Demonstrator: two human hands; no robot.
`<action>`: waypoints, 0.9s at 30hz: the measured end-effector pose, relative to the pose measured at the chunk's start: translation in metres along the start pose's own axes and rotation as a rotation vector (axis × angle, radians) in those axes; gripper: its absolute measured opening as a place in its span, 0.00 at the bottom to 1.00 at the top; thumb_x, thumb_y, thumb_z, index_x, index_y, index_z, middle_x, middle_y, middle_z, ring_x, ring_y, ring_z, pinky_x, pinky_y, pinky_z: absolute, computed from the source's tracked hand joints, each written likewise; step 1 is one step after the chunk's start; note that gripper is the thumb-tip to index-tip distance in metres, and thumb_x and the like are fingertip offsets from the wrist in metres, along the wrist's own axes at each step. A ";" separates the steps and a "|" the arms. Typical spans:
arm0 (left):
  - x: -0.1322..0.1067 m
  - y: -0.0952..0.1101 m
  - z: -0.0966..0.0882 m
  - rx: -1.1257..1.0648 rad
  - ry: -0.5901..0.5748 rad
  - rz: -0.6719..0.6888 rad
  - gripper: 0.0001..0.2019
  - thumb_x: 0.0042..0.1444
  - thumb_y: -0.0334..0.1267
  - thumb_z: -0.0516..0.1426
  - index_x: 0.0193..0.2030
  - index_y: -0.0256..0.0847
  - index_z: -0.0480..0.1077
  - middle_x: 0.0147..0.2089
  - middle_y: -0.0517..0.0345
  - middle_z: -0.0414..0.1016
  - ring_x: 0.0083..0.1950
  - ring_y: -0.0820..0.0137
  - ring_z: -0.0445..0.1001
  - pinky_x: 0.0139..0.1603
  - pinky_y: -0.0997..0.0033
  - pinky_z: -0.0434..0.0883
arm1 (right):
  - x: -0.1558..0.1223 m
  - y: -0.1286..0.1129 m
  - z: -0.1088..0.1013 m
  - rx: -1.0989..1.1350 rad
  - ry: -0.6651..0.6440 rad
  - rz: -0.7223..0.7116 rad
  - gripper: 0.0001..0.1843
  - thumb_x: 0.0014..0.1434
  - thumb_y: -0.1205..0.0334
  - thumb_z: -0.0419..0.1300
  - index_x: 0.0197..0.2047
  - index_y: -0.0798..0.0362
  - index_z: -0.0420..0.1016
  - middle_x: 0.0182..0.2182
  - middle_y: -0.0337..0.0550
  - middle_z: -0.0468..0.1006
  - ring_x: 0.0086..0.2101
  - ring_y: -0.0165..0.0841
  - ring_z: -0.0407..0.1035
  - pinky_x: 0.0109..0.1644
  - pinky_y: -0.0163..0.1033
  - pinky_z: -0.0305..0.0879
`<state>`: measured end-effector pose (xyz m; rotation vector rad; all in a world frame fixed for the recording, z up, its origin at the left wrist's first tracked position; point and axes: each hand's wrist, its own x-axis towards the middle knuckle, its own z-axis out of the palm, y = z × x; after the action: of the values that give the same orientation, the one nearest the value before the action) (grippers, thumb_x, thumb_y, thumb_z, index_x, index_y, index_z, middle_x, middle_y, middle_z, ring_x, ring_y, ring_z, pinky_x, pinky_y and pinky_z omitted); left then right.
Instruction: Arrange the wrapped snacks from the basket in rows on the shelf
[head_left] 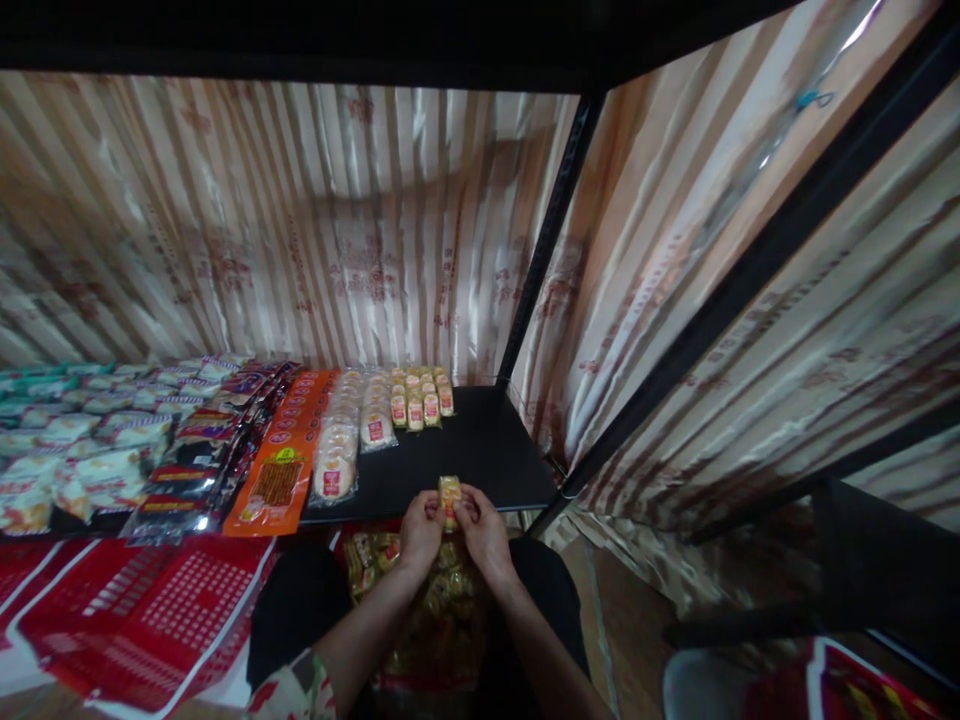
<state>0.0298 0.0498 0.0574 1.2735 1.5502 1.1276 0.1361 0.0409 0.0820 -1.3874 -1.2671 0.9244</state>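
A small gold-wrapped snack packet [449, 500] is held upright between my two hands, at the front edge of the black shelf [487, 450]. My left hand [422, 530] pinches its left side. The fingers of my right hand [484, 530] close on its right side. Below my hands, between my knees, lies a heap of similar gold packets [442, 620] in what looks like a bag or basket. More gold packets [421, 400] stand in short rows at the back of the shelf. Left of them lie clear packs of round pale biscuits [336, 470].
Orange snack packs [277, 470], dark packs [195, 460] and white packets [105, 470] fill the shelf's left side. A red basket [187, 600] sits below. Black posts [551, 240] frame the right, with printed sheeting [412, 220] behind and another shelf overhead [300, 45].
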 end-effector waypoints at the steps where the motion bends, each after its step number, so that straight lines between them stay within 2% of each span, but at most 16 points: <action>1: 0.003 0.000 0.001 -0.008 0.011 0.008 0.07 0.48 0.30 0.52 0.35 0.37 0.68 0.34 0.56 0.74 0.35 0.74 0.71 0.39 0.75 0.66 | 0.002 0.001 0.000 -0.008 -0.001 -0.011 0.16 0.49 0.61 0.54 0.43 0.52 0.70 0.38 0.44 0.76 0.36 0.33 0.72 0.43 0.40 0.69; 12: 0.030 0.019 0.010 -0.023 0.004 0.006 0.07 0.49 0.28 0.52 0.34 0.37 0.67 0.33 0.57 0.72 0.34 0.76 0.70 0.38 0.77 0.67 | 0.030 0.011 -0.001 -0.105 0.025 -0.061 0.22 0.49 0.62 0.53 0.50 0.51 0.68 0.40 0.44 0.74 0.37 0.32 0.71 0.40 0.37 0.70; 21: 0.048 0.036 0.013 0.193 0.041 0.016 0.10 0.48 0.27 0.52 0.37 0.36 0.70 0.34 0.55 0.68 0.34 0.75 0.68 0.39 0.77 0.66 | 0.058 0.015 0.001 -0.154 0.060 -0.066 0.22 0.48 0.63 0.53 0.49 0.51 0.68 0.39 0.45 0.74 0.34 0.32 0.71 0.40 0.38 0.69; 27: 0.061 0.042 0.018 0.260 0.035 0.018 0.12 0.50 0.28 0.50 0.41 0.38 0.70 0.38 0.54 0.69 0.38 0.75 0.69 0.42 0.77 0.65 | 0.077 0.017 0.004 -0.212 0.078 -0.053 0.21 0.49 0.64 0.53 0.48 0.53 0.69 0.39 0.46 0.74 0.34 0.32 0.71 0.41 0.38 0.69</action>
<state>0.0480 0.1158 0.0903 1.4458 1.7583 0.9871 0.1486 0.1186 0.0709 -1.5310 -1.3658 0.7082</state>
